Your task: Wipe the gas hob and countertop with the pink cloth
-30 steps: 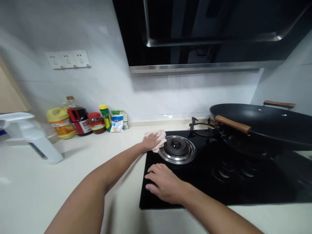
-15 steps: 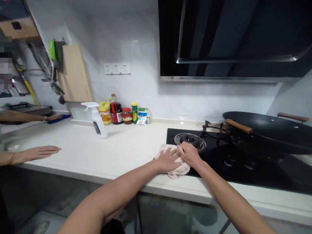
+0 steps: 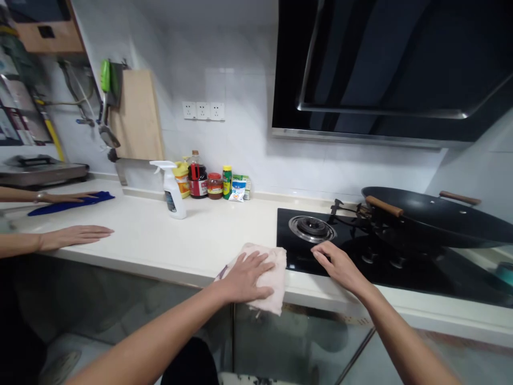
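Observation:
My left hand (image 3: 248,277) lies flat with its fingers spread on a pale pink cloth (image 3: 276,275). The cloth rests on the white countertop (image 3: 200,235) just left of the hob, and part of it hangs over the front edge. My right hand (image 3: 336,264) is over the front left part of the black glass hob (image 3: 344,251), apart from the cloth. Its fingers are loosely bent with the thumb apart, and nothing shows in them. Behind it is a round gas burner (image 3: 312,229).
A black wok (image 3: 433,214) with wooden handles stands on the right burner, under the range hood (image 3: 377,69). A white spray bottle (image 3: 173,195) stands left, near several condiments, including a red-lidded jar (image 3: 215,187). At far left, another person's hand (image 3: 78,235) rests on the counter, the other on a blue cloth (image 3: 76,204).
My left hand and the pink cloth have moved left and toward the front edge. My right hand has come off the cloth. More of the other person's blue cloth shows.

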Motion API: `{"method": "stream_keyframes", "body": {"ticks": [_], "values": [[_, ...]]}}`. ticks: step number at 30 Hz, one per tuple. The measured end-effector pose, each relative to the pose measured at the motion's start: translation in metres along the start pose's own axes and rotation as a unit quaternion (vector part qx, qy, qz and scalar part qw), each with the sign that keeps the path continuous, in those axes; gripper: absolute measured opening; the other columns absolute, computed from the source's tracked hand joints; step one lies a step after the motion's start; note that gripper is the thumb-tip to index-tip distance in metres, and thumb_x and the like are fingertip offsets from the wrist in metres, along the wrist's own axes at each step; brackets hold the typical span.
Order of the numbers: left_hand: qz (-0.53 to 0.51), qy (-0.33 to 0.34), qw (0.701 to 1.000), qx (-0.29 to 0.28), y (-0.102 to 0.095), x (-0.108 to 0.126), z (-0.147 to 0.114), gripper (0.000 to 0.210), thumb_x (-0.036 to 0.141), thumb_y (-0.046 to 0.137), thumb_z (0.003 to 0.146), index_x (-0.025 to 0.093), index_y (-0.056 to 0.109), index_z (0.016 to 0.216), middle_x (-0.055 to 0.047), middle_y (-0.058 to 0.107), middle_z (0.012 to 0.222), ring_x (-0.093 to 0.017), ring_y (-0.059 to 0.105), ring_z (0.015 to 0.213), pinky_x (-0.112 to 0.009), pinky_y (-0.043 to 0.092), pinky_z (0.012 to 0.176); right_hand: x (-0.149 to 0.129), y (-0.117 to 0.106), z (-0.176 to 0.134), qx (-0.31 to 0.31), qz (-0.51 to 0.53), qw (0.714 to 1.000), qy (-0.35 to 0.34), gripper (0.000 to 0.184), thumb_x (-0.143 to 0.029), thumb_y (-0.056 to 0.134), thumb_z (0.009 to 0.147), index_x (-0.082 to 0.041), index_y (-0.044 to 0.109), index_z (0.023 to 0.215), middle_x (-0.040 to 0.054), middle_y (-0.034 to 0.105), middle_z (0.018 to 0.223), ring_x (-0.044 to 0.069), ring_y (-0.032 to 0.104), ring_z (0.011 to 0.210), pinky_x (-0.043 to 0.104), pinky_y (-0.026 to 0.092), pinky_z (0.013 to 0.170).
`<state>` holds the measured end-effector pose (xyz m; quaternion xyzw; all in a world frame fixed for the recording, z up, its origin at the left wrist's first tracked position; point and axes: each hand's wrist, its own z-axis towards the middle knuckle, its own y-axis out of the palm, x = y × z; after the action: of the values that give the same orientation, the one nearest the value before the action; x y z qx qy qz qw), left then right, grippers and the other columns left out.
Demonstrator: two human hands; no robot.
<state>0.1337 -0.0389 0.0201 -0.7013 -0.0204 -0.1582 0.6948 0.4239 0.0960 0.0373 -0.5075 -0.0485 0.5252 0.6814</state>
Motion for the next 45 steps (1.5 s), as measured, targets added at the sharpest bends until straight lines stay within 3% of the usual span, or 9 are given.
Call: {"method": "stream_keyframes", "body": {"ticks": [5,10,14,19,26,31,35,40,45], "values": [[-0.03,-0.003,0.999,0.011,0.0,-0.005,-0.01,0.106,0.071,0.064,0.08,0.028,0.016,0.164,-0.01,0.021,0.171,-0.028,0.017,0.158,-0.05,0.008,0.129,-0.067,0.068,0.026,-0.025,0.03,0.998,-0.045,0.039,-0.043,0.037,0.105,-0.02,0.063,0.124,0.0103,0.066,0.12,0.021,0.061,0.111,0.037,0.047,0.099],[-0.033,0.011,0.999,0.037,-0.007,-0.044,-0.04,0.084,0.068,0.065,0.082,0.031,0.043,0.154,-0.006,0.039,0.164,-0.026,0.033,0.152,-0.04,0.021,0.127,-0.084,0.133,0.026,-0.092,-0.12,0.987,-0.06,0.049,-0.044,0.037,0.106,-0.017,0.055,0.142,0.0177,0.052,0.15,0.029,0.044,0.14,0.052,0.029,0.118],[-0.065,0.009,0.996,0.06,0.0,-0.067,-0.06,0.073,0.066,0.067,0.084,0.03,0.055,0.146,-0.007,0.045,0.161,-0.028,0.038,0.15,-0.044,0.027,0.125,-0.095,0.153,0.025,-0.133,-0.18,0.971,-0.082,0.053,-0.041,0.036,0.106,-0.015,0.048,0.15,0.0206,0.041,0.158,0.033,0.036,0.148,0.053,0.024,0.121],[-0.16,0.013,0.974,0.159,0.004,-0.086,-0.076,0.055,0.053,0.067,0.088,0.023,0.065,0.134,-0.01,0.064,0.143,-0.028,0.055,0.136,-0.044,0.039,0.118,-0.128,0.168,0.04,-0.165,-0.232,0.955,-0.085,0.055,-0.032,0.036,0.103,-0.004,0.046,0.149,0.0284,0.039,0.156,0.038,0.036,0.147,0.054,0.021,0.122],[-0.167,-0.121,0.906,0.37,-0.034,-0.166,-0.1,0.042,0.055,0.055,0.088,0.021,0.073,0.106,-0.01,0.075,0.116,-0.026,0.068,0.111,-0.041,0.052,0.102,-0.183,0.22,0.072,-0.205,-0.184,0.957,-0.095,0.12,-0.081,0.063,0.077,0.005,0.031,0.154,0.0367,0.023,0.16,0.052,0.019,0.15,0.064,0.015,0.121],[-0.111,-0.159,0.911,0.363,-0.047,-0.209,-0.098,0.049,0.061,0.051,0.084,0.02,0.074,0.1,-0.011,0.074,0.115,-0.028,0.067,0.112,-0.042,0.05,0.105,-0.24,0.277,0.102,-0.149,-0.229,0.937,-0.218,0.098,-0.058,0.078,0.078,0.002,0.043,0.147,0.0296,0.036,0.158,0.043,0.034,0.146,0.055,0.03,0.119],[-0.129,-0.203,0.91,0.336,-0.049,-0.222,-0.088,0.054,0.063,0.051,0.082,0.019,0.074,0.104,-0.01,0.074,0.119,-0.028,0.067,0.113,-0.04,0.051,0.105,-0.263,0.312,0.115,-0.105,-0.258,0.933,-0.229,0.053,-0.028,0.054,0.099,0.002,0.047,0.142,0.0296,0.051,0.145,0.035,0.052,0.131,0.052,0.039,0.111],[-0.119,-0.268,0.899,0.326,-0.053,-0.23,-0.082,0.057,0.062,0.049,0.082,0.018,0.073,0.108,-0.01,0.076,0.118,-0.029,0.068,0.113,-0.039,0.052,0.102,-0.25,0.316,0.101,-0.022,-0.235,0.94,-0.246,0.043,-0.021,0.032,0.106,-0.01,0.042,0.146,0.0258,0.054,0.141,0.032,0.054,0.13,0.055,0.039,0.109],[-0.081,-0.264,0.911,0.307,-0.054,-0.221,-0.072,0.057,0.062,0.047,0.083,0.018,0.074,0.107,-0.01,0.076,0.117,-0.029,0.068,0.112,-0.038,0.052,0.101,-0.216,0.279,0.075,-0.015,-0.214,0.94,-0.264,0.059,-0.035,0.06,0.096,-0.009,0.041,0.145,0.027,0.05,0.143,0.037,0.05,0.132,0.053,0.04,0.107]]}}
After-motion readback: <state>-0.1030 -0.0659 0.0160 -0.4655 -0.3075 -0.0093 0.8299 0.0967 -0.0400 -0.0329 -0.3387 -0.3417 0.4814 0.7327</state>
